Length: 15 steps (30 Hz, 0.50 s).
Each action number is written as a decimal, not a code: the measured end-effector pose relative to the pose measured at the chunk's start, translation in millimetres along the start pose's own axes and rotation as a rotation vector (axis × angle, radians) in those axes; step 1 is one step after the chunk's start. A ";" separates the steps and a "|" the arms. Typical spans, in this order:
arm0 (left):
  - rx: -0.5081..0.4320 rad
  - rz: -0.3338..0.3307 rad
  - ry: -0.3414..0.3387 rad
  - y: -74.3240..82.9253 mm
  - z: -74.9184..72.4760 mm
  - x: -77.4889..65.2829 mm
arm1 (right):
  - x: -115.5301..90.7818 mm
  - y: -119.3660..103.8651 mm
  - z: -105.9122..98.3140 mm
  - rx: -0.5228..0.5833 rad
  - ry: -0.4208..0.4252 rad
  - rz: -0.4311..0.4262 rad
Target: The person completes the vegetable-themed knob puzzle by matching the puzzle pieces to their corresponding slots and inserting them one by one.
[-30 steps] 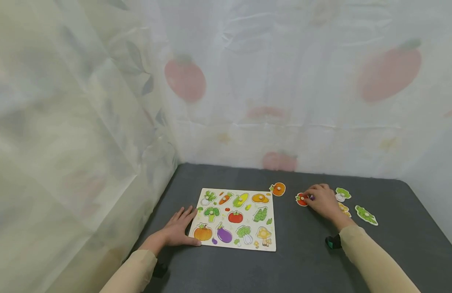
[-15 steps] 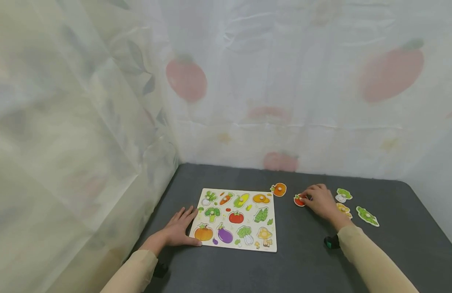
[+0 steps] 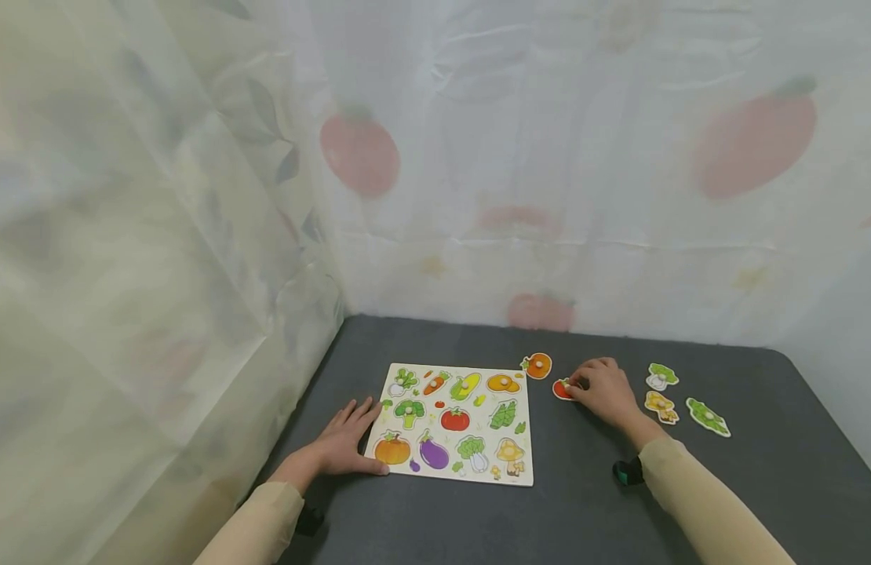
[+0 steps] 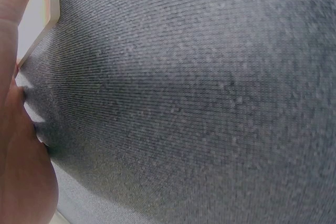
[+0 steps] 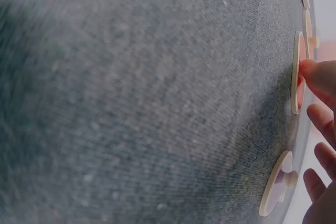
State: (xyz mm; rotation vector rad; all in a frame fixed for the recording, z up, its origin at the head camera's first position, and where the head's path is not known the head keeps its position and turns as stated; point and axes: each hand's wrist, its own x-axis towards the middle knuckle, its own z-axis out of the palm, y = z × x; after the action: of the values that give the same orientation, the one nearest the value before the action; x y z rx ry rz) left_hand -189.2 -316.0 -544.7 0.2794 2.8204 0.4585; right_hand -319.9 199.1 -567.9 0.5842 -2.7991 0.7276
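My left hand (image 3: 346,441) lies with fingers spread at the left edge of a wooden vegetable puzzle board (image 3: 479,422), thumb at the near corner. The left wrist view shows part of that hand (image 4: 23,177) and a board corner (image 4: 52,9). My right hand (image 3: 605,392) is right of the board, thumb and fingertips pinching a red tomato puzzle piece (image 3: 561,389) by its knob. In the right wrist view the tomato piece (image 5: 300,98) stands edge-on at the fingertips. A purple piece with a knob (image 5: 275,187) lies below the other fingers, mostly hidden in the head view.
An orange pumpkin piece (image 3: 537,366) lies by the board's far right corner. Right of my right hand are a leafy green piece (image 3: 662,377), a yellow mushroom piece (image 3: 661,406) and a green pea pod piece (image 3: 708,417). Curtains hang behind the dark table (image 3: 478,526).
My right hand has slid left with the tomato piece, toward the board. The mushroom piece, partly covered by the hand before, now shows whole. My left hand has stayed put.
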 end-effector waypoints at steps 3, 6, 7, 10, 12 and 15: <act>0.000 0.001 0.001 -0.1 0.1 -0.8 | -1.1 -1.4 -1.0 0.017 0.007 0.006; 0.002 0.001 0.000 -0.4 0.2 -0.9 | -2.3 -2.1 -1.9 0.026 0.009 0.015; 0.001 0.001 0.000 -0.4 0.1 -0.9 | -2.5 -2.0 -2.0 0.028 0.009 0.017; 0.000 -0.003 -0.002 -0.3 -0.3 -0.3 | -2.9 -1.1 -1.7 0.029 0.009 0.022; -0.005 -0.003 -0.004 0.0 -0.7 0.1 | -3.2 -0.7 -1.3 0.030 0.008 0.025; -0.010 0.001 -0.004 0.2 -1.0 0.6 | -3.5 -0.6 0.3 0.039 0.009 0.031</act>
State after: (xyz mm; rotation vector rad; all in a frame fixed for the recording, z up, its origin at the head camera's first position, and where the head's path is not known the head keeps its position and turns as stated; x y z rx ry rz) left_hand -190.0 -315.9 -543.8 0.2789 2.8129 0.4719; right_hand -316.5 199.6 -568.8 0.5445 -2.7975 0.7910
